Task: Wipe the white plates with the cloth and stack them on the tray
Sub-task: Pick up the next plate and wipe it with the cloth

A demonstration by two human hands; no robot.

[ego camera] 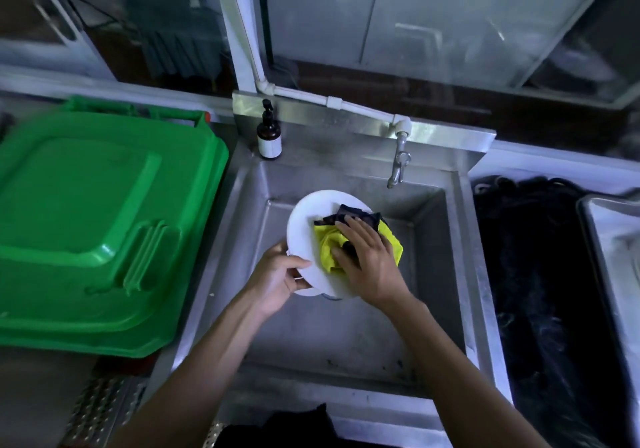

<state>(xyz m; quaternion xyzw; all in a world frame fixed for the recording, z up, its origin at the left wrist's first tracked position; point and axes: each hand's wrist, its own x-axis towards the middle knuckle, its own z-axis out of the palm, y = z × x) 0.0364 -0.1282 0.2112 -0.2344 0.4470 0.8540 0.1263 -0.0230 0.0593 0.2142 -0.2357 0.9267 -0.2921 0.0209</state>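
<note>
Sink basin (pixel 363 326): near half of floor open, room to pass. Centre taken up by white plate (pixel 304 233), with left hand (pixel 277 274) on its near-left rim and right hand (pixel 367 257) on top. Tap (pixel 398 163) overhangs far-right edge. Pump bottle (pixel 269 136) on far-left ledge. Green bin lid (pixel 100 222) blocks left side.

One white plate (pixel 304 233), one cloth (pixel 329 247), one bottle (pixel 269 138), one tap (pixel 398 163), one green lid (pixel 104 222).
</note>
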